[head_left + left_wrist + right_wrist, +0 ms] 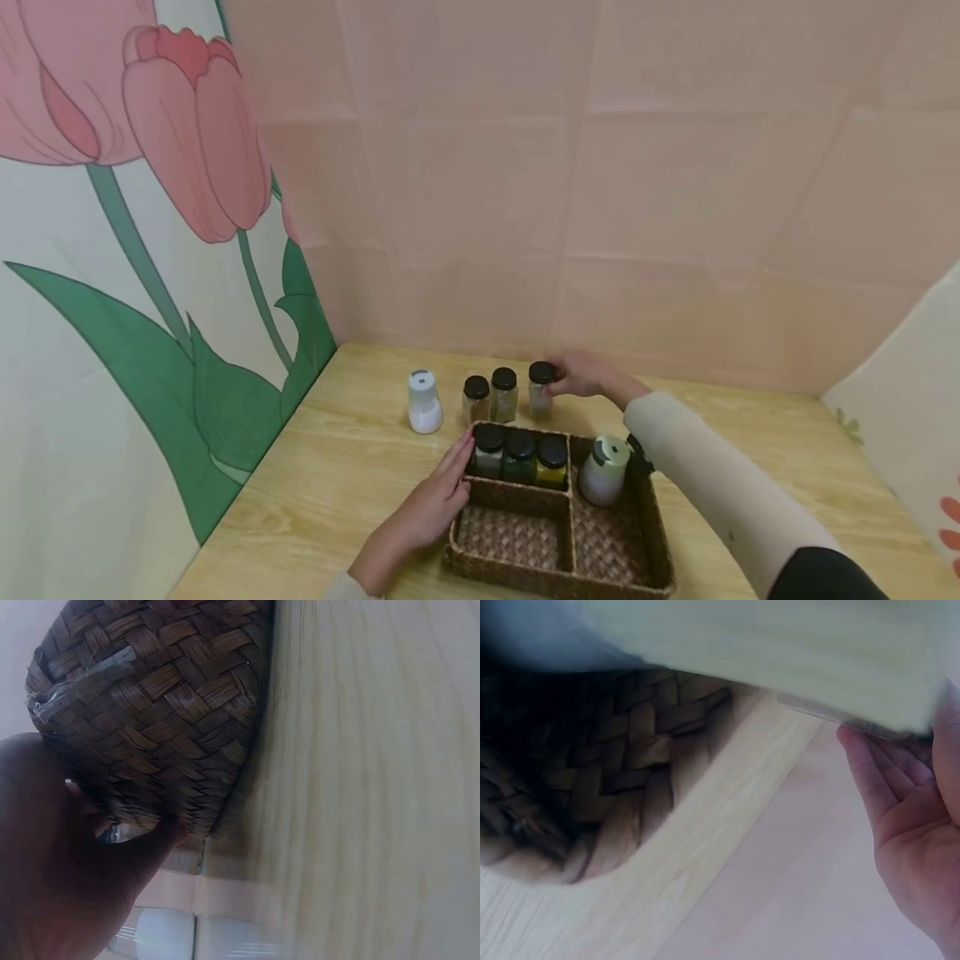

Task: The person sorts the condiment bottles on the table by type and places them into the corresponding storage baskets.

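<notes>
A brown woven basket [551,487] with compartments stands on the table. My left hand [438,496] grips it at the left side near the back corner. In the left wrist view, that hand [82,862] lies against the basket's woven outer wall [165,697]. My right hand [585,375] reaches behind the basket and holds a clear spice jar [540,398] with a black lid from its right side. In the right wrist view, the fingers [870,769] are at the jar's lower part, and a pale shape hides much of it.
Two black-lidded jars, one left [476,404] and one right [504,396], stand behind the basket, with a white bottle [424,404] farther left. Several jars [520,458] fill the back left compartment. A green-topped bottle [603,475] stands in the right one. A pink cloth [570,183] hangs behind the table.
</notes>
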Available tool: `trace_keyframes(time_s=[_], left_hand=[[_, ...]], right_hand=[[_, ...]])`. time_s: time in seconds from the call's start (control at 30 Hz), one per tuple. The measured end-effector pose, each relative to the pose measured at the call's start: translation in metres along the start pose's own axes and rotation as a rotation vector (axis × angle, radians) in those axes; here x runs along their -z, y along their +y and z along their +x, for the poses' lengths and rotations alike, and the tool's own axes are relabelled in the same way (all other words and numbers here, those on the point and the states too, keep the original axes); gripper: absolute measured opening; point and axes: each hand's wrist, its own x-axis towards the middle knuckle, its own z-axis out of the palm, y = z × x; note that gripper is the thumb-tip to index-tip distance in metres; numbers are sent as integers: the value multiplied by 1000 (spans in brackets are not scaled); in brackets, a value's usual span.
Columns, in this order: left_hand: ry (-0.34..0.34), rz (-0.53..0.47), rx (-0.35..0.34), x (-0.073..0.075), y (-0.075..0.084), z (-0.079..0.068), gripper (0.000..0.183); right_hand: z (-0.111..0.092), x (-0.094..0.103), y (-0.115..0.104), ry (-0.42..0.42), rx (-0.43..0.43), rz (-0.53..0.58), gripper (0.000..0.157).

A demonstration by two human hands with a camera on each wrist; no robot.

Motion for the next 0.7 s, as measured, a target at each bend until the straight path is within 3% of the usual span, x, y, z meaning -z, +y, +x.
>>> trace_keyframes(time_s=[0.7], left_hand=[[-12, -8, 17, 0, -2, 1, 66]], right_hand=[[-30, 40, -26, 181, -6, 81, 26]])
